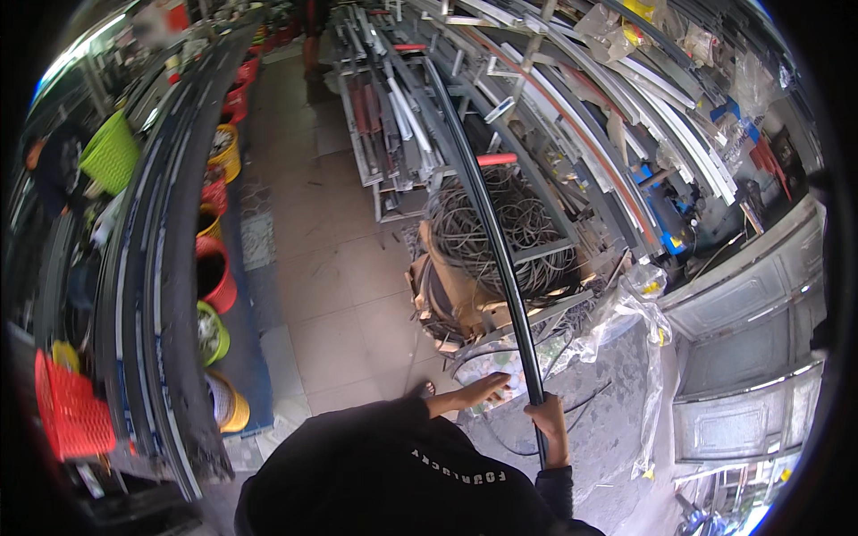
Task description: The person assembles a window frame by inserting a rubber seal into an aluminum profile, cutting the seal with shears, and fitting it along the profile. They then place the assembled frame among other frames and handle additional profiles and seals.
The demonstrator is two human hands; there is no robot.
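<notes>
A long black metal profile [502,259] with a glossy face runs from just in front of me up and away to the far rack. Near its close end, my right hand [549,422] is wrapped round it. My left hand [485,391] is just left of the profile, apart from it, with fingers loosely extended and nothing visible in them. Below the hands lies a patterned sheet or bag [497,368] on the floor. Beyond them, a big coil of dark cable or wire [492,237] fills a torn cardboard box [454,288].
Metal racks of long profiles [572,134] stand on the right. At left, a bench [183,295] carries more bars, with red, yellow and green baskets [214,268] beneath. Grey panels [742,357] and clear plastic wrap [630,313] are at right. A person [55,170] is far left.
</notes>
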